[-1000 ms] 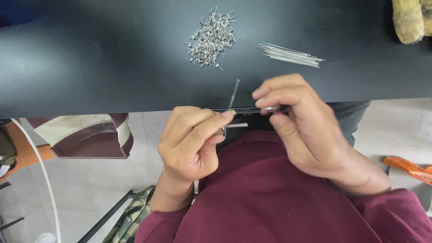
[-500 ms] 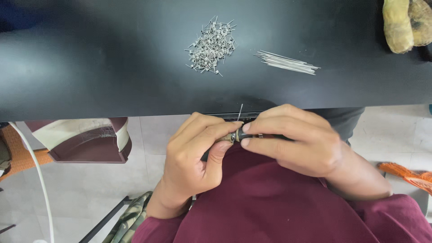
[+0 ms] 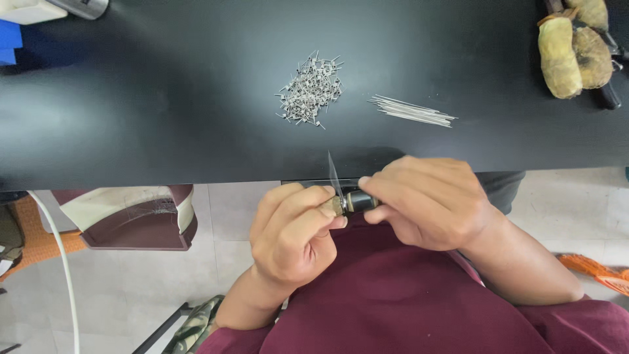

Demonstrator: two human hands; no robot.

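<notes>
- The left hand (image 3: 291,229) was curled, its thumb and fingertips pinched on the end of a small dark cylindrical tool (image 3: 354,200).
- The right hand (image 3: 429,200) was closed around the other end of that tool, fingers wrapped over it, so the two hands met just below the near edge of the black tabletop (image 3: 164,111).
- A thin straight wire (image 3: 333,174) stuck up from the tool between the two hands, tilted slightly toward the left hand.
- Beyond the hands on the tabletop lay a heap of small coiled wire pieces (image 3: 310,88).
- Beside that heap, beyond the right hand, lay a bundle of straight wires (image 3: 411,111).
- Far beyond the right hand sat worn yellowish tool handles (image 3: 571,46).
</notes>
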